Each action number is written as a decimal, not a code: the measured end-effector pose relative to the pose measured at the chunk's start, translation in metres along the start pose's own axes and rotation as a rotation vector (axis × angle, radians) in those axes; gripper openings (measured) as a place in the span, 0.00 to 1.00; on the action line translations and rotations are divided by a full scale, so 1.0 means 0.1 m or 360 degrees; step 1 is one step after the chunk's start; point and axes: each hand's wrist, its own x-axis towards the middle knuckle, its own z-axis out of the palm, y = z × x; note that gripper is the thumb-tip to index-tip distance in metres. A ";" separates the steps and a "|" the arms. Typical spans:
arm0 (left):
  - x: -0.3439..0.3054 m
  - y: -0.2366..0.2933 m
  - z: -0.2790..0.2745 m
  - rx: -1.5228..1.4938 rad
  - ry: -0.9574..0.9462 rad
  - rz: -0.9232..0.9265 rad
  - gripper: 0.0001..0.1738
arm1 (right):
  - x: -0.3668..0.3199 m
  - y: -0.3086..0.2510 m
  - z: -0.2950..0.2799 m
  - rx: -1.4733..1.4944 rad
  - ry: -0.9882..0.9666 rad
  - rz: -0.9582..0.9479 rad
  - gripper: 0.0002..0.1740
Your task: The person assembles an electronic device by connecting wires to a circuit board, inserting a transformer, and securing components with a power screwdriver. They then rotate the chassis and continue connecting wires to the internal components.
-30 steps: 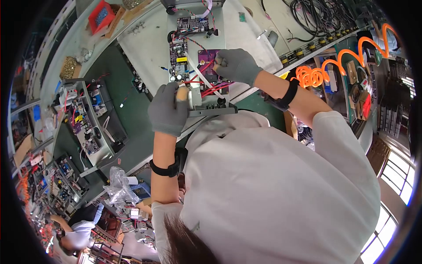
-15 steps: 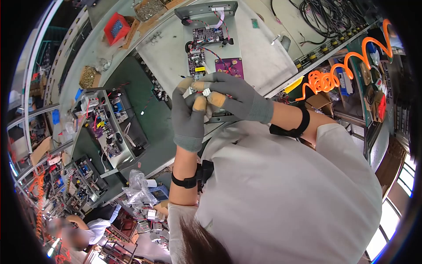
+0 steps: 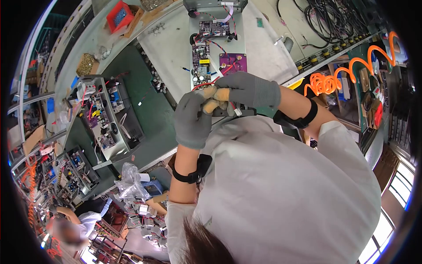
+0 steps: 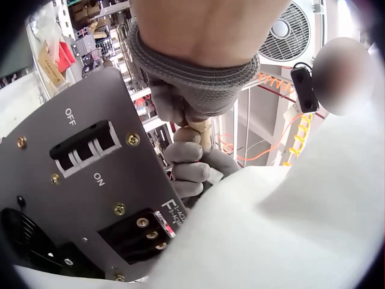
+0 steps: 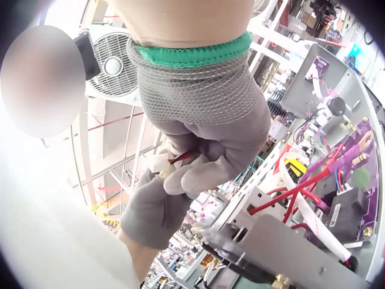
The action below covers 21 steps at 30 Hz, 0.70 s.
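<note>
Both hands wear grey gloves with tan fingertips and meet over the near end of an open electronics chassis (image 3: 239, 40). My left hand (image 3: 193, 121) has its fingers bent, pinching at the wire lead against the right fingertips. My right hand (image 3: 249, 90) curls round the same lead, and a white plug connector (image 3: 238, 112) sticks out below its fingers. In the right wrist view, red and black wires (image 5: 183, 158) run from the right fingers to the white connector (image 5: 159, 162) beside the left hand (image 5: 153, 211). The gloves hide most of the lead.
The chassis holds a purple board (image 3: 235, 61), green-black boards and red wires. Its end panel (image 4: 78, 138) carries an ON/OFF breaker switch. Another open chassis (image 3: 103, 116) stands left. A red bin (image 3: 119, 16) and black cables (image 3: 325, 22) lie farther back; an orange coiled hose (image 3: 323, 83) hangs right.
The hands came from apart, over the chassis, to together at its near end, holding a white connector and wires. Since half a second ago, the connector has shifted right, below the right hand.
</note>
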 end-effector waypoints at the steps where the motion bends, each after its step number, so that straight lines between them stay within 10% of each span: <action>1: -0.02 -0.03 -0.01 -0.0003 0.0006 -0.0009 0.14 | 0.00 0.02 0.01 -0.0048 -0.0028 -0.0005 0.17; 5: -0.11 -0.14 0.00 -0.0024 0.0026 0.0085 0.12 | 0.01 0.00 0.04 -0.0222 0.0060 0.0159 0.13; 7: -0.17 -0.20 0.05 -0.0125 -0.0015 -0.0042 0.13 | 0.04 0.09 0.06 -0.1079 0.0415 -0.0534 0.11; 14: -0.16 -0.27 0.10 -0.0189 0.0138 -0.0100 0.14 | 0.04 -0.10 0.14 -0.1081 0.0251 -0.0366 0.13; 21: -0.22 -0.20 0.08 -0.0382 0.0067 -0.0450 0.16 | 0.04 0.03 0.20 -0.1624 0.0700 -0.0953 0.14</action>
